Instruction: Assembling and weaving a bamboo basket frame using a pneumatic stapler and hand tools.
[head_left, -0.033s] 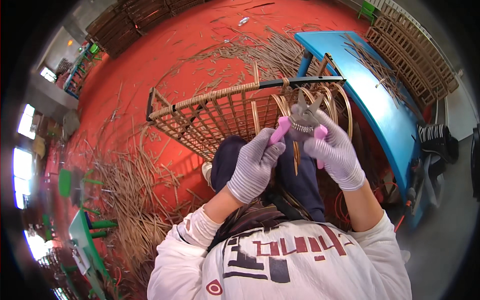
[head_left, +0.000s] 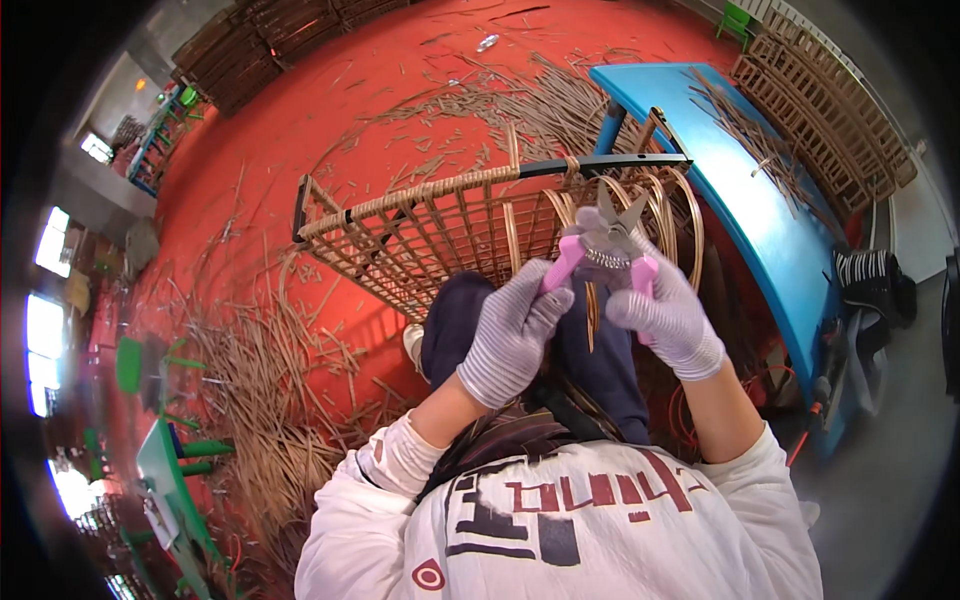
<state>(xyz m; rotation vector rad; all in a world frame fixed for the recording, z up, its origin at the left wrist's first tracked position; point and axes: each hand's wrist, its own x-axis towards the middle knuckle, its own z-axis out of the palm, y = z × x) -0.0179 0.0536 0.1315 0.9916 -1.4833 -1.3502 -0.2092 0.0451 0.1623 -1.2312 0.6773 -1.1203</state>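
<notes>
A pair of pruning shears (head_left: 608,240) with pink handles and a coil spring is held up before my lap, its blades spread and pointing away from me. My left hand (head_left: 515,330), in a white striped glove, is closed on the left handle. Around the right handle my right hand (head_left: 672,315), gloved alike, is closed too, with fingers behind the spring. Just beyond stands a woven rattan basket frame (head_left: 420,215) with a black metal bar along part of its top. Loose bent strands (head_left: 662,205) curve over its right part, partly behind the shears.
To the right, a blue table (head_left: 745,215) carries thin sticks, with stacked wooden racks (head_left: 820,110) behind it. Cut rattan strips (head_left: 265,380) litter the red floor (head_left: 330,120). A green table (head_left: 175,490) stands at lower left. More woven pieces (head_left: 225,60) are piled at the far left.
The shears and my right hand have shifted very slightly, the blades turning a little to the right. My left hand keeps nearly the same place.
</notes>
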